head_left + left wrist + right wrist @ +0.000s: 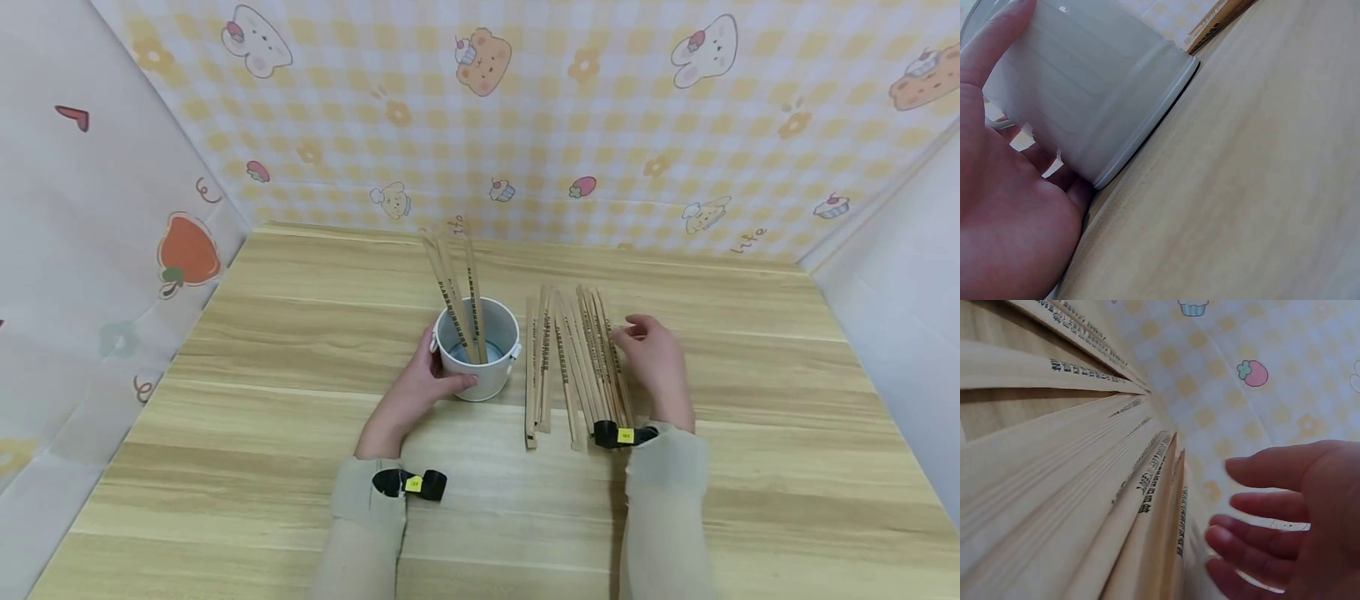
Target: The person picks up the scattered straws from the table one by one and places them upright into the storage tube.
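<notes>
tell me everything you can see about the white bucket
The bucket is white, round and open-topped, perhaps painted metal, with a raised base rim and small side fittings. It stands upright on the table, left of the loose sticks. Three sticks lean inside. The left hand grips it, thumb across its near wall.

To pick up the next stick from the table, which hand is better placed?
Probably the right hand: it is empty and beside the printed sticks on the table, while the left hand grips the white bucket.
</notes>
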Demonstrator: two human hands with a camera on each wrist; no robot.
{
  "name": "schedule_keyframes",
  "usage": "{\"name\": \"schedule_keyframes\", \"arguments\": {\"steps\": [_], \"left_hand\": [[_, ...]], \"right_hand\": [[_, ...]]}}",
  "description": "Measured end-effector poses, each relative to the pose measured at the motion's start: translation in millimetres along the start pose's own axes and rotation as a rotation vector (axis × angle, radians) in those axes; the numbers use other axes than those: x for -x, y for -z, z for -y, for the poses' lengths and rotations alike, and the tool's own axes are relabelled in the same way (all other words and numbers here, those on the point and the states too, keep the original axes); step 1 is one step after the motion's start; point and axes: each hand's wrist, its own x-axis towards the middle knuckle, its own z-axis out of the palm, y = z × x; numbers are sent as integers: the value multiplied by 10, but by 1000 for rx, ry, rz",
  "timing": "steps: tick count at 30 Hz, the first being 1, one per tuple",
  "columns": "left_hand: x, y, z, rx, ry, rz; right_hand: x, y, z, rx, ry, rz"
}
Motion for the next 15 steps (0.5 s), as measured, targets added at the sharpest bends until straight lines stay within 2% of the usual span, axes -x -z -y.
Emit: {"name": "schedule_keyframes", "arguments": {"steps": [5,15], "left_hand": [[-1,5,6,6,-6,2],[4,-3,-9,21,-9,-1]], "right_hand": [[-4,-17,-17,72,-18,72],[-2,-64,-2,113,15,115]]}}
